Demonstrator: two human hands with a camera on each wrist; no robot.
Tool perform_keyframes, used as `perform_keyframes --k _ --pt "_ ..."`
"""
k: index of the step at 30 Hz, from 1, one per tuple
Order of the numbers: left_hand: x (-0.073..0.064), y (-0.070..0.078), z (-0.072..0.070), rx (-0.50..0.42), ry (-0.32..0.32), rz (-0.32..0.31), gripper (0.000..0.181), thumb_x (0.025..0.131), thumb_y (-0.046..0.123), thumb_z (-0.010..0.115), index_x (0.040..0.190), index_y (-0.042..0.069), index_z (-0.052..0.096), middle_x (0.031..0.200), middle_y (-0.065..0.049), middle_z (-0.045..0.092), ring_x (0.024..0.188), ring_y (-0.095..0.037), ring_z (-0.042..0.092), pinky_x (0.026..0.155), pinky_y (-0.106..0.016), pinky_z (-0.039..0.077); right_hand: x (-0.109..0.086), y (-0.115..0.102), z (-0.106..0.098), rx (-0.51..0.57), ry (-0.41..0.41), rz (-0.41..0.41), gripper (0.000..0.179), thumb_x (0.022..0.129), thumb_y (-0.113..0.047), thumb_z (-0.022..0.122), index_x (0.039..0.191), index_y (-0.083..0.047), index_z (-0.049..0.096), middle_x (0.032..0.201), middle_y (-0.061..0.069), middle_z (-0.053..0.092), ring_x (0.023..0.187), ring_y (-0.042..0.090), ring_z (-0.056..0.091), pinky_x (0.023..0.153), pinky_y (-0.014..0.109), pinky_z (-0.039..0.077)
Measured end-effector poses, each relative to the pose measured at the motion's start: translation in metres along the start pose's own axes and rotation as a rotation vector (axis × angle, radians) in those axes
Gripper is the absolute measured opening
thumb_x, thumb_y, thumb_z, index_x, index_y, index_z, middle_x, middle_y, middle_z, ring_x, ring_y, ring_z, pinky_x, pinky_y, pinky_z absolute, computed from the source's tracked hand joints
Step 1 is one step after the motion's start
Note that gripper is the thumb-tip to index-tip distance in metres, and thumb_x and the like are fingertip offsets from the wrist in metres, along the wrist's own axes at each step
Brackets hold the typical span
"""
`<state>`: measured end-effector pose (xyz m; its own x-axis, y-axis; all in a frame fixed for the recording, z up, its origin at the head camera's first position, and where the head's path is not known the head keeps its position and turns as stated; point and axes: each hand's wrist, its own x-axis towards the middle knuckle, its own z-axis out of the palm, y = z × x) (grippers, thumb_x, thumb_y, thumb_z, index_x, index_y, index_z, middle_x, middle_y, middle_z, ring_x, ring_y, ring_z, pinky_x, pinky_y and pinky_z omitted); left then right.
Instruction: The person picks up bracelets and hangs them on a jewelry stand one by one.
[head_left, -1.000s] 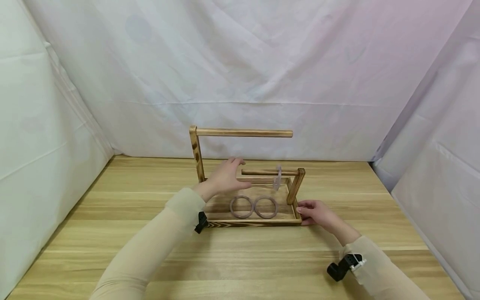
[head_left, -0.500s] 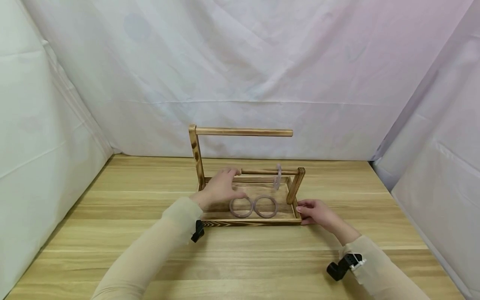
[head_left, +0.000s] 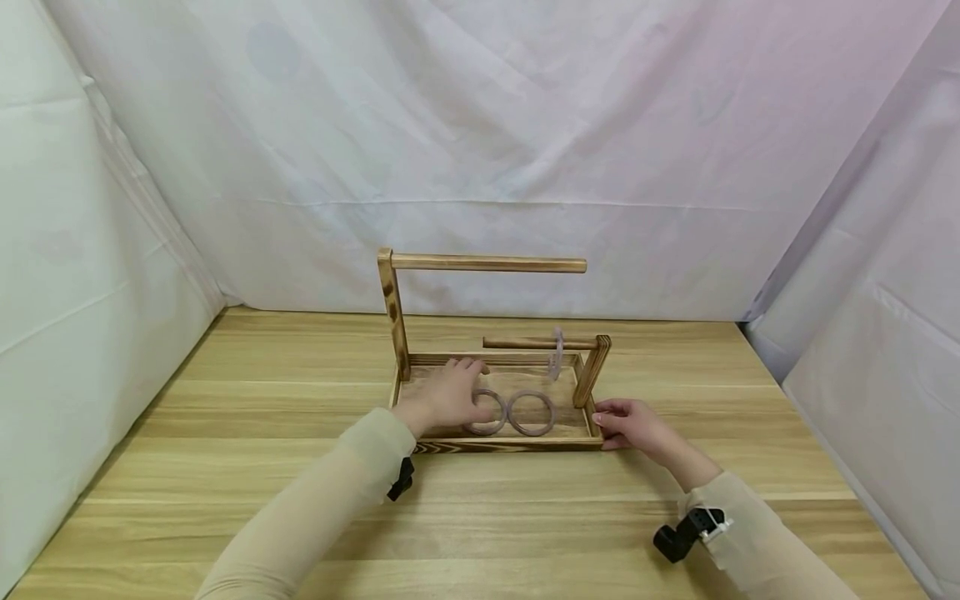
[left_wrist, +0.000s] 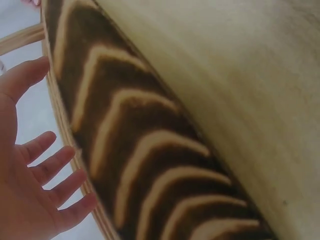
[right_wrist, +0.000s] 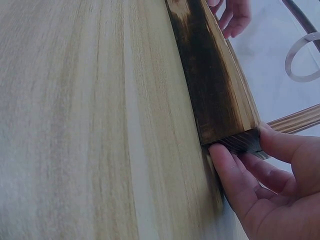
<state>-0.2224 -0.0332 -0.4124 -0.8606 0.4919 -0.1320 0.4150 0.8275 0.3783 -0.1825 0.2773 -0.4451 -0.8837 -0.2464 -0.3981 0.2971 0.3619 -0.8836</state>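
Observation:
My left hand [head_left: 447,398] is over the inside of a wooden tray [head_left: 510,447], its thumb overlapping the left one of two pale mauve bangles [head_left: 505,408]. Its fingers [left_wrist: 52,165] are spread and relaxed, with nothing held in the left wrist view. Touching the first one's side, a second bangle [head_left: 553,414] lies flat in the tray. My right hand [head_left: 632,427] grips the tray's front right corner; in the right wrist view, thumb and fingers pinch the dark end [right_wrist: 242,140]. A third bangle [head_left: 556,364] hangs on the tray's lower peg [head_left: 517,342].
Joined to the tray are a tall left post [head_left: 393,317] with a long upper bar [head_left: 487,263] and a short right post [head_left: 592,372] bearing the lower peg. A white cloth [head_left: 480,150] hangs behind the wood-grain table [head_left: 225,433].
My left hand has come down and nearer from beside the lower peg's free end to the left bangle. My right hand has stayed at the tray's corner.

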Motion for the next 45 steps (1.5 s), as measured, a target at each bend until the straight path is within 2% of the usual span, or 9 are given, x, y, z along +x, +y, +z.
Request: perform_keyframes --k 5,13,17,27,34,45 --pt "0.001 0.002 0.007 0.023 0.014 0.031 0.070 0.076 0.049 0.070 0.131 0.012 0.048 0.128 -0.008 0.053 0.118 -0.030 0.049 0.098 -0.049 0.043 0.000 0.000 0.000 -0.004 0.001 0.003 0.053 0.097 -0.012 0.049 0.134 0.019 0.030 0.104 0.013 0.057 0.082 0.011 0.057 0.072 0.028 0.057" --pt "0.004 0.004 0.016 0.068 0.018 0.051 0.066 0.077 0.049 0.068 0.129 0.012 0.050 0.134 -0.008 0.051 0.124 -0.029 0.046 0.101 -0.048 0.040 0.000 -0.002 0.000 -0.003 0.000 0.005 0.053 0.097 -0.012 0.049 0.134 0.020 0.030 0.105 0.014 0.057 0.082 0.011 0.057 0.072 0.028 0.056" --pt "0.006 0.005 0.019 0.101 0.013 0.061 0.064 0.078 0.049 0.068 0.127 0.013 0.051 0.131 -0.006 0.053 0.123 -0.027 0.048 0.102 -0.047 0.040 0.000 -0.002 0.000 -0.005 -0.001 0.005 0.053 0.097 -0.012 0.049 0.134 0.020 0.030 0.104 0.014 0.058 0.082 0.011 0.057 0.072 0.028 0.056" --pt "0.007 0.008 0.021 0.138 -0.004 0.062 0.061 0.078 0.048 0.069 0.126 0.014 0.053 0.126 -0.004 0.053 0.119 -0.025 0.049 0.100 -0.046 0.041 0.001 -0.001 0.000 -0.002 -0.001 -0.004 0.052 0.096 -0.011 0.049 0.133 0.021 0.030 0.102 0.013 0.058 0.081 0.010 0.058 0.072 0.027 0.056" --pt "0.008 0.009 0.022 0.157 -0.010 0.068 0.056 0.077 0.046 0.071 0.121 0.014 0.057 0.117 -0.004 0.056 0.109 -0.023 0.053 0.089 -0.041 0.048 0.001 0.000 -0.001 -0.003 -0.005 -0.007 0.053 0.096 -0.012 0.049 0.134 0.021 0.029 0.104 0.015 0.058 0.082 0.010 0.058 0.072 0.028 0.056" --pt "0.010 0.008 0.022 0.133 -0.035 0.084 0.053 0.079 0.039 0.069 0.123 0.013 0.056 0.121 -0.006 0.055 0.112 -0.023 0.050 0.086 -0.037 0.049 -0.001 -0.001 0.000 -0.001 -0.001 -0.010 0.052 0.096 -0.011 0.049 0.133 0.021 0.031 0.103 0.015 0.059 0.081 0.010 0.058 0.072 0.028 0.057"
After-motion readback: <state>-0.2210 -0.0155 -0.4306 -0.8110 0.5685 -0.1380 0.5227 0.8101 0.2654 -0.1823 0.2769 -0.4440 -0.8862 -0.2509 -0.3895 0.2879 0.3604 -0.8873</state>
